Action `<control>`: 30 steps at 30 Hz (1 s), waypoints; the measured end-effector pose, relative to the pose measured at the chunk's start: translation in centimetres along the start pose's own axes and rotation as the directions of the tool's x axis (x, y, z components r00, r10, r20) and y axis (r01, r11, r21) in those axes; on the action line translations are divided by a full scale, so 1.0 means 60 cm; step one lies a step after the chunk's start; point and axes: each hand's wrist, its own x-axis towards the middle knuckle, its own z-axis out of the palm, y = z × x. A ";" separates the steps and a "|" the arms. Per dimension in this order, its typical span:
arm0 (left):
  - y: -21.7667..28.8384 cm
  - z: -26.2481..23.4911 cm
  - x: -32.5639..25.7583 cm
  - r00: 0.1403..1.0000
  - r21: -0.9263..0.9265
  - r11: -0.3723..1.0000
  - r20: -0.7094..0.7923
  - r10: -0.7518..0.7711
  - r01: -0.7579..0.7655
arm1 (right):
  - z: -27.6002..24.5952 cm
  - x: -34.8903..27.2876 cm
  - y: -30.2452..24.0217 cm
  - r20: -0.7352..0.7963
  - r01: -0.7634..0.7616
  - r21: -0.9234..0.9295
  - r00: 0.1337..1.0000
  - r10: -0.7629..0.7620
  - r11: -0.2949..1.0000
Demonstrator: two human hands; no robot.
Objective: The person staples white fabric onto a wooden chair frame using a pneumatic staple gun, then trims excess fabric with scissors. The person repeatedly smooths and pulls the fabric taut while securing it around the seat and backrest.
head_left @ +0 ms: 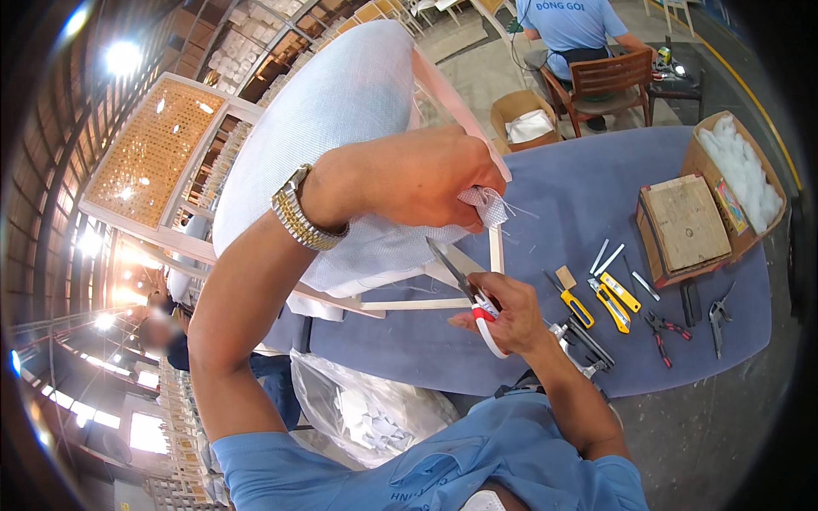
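Your left hand (pixel 426 175) has its fingers closed in a pinch on a loose corner of white mesh fabric (pixel 487 207), pulling it clear of the edge of the chair seat (pixel 341 111). Frayed threads hang from the pinched corner. A metal wristwatch (pixel 302 217) sits on your left wrist.

Your right hand (pixel 507 315) is wrapped around the red-and-white handles of a pair of scissors (pixel 467 294). The blades point up and to the left, toward the pinched corner, with their tip just below the fabric. Whether the blades are parted cannot be told from this view.

The chair seat is covered in the same white mesh and rests tilted on the blue-grey table (pixel 579 183), its pale wooden frame (pixel 426 302) showing beneath it.

To the right of your right hand, on the table, lie a staple gun (pixel 584 345), yellow utility knives (pixel 609 298), red-handled pliers (pixel 663 332) and grey pliers (pixel 718 317). Further right stand a flat cardboard box (pixel 686 223) and an open box of white stuffing (pixel 740 166).

Beyond the table, a person in a blue shirt (pixel 571 25) sits on a wooden chair (pixel 605 81).
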 end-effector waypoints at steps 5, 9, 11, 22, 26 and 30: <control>-0.012 -0.006 0.013 0.998 0.143 0.988 -0.017 0.065 -0.062 | -0.016 -0.002 -0.019 0.032 -0.062 -0.054 0.997 0.064 0.997; -0.005 -0.011 0.020 1.000 0.222 0.975 0.021 0.004 -0.009 | -0.028 0.014 -0.037 0.076 -0.097 -0.074 0.992 0.102 0.993; 0.001 -0.013 0.027 0.998 0.210 0.978 0.060 -0.029 0.016 | -0.029 0.025 -0.040 0.075 -0.094 -0.083 0.992 0.101 0.992; -0.008 -0.007 0.024 1.000 0.190 0.981 0.012 0.025 -0.027 | -0.046 0.049 -0.060 0.098 -0.118 -0.144 0.986 0.133 0.982; -0.008 -0.005 0.023 1.000 0.190 0.982 0.005 0.002 -0.003 | -0.049 0.047 -0.063 0.136 -0.146 -0.122 0.977 0.162 0.982; -0.008 -0.004 0.026 1.000 0.222 0.975 0.001 0.026 -0.025 | -0.048 0.058 -0.072 0.122 -0.105 -0.130 0.985 0.121 0.986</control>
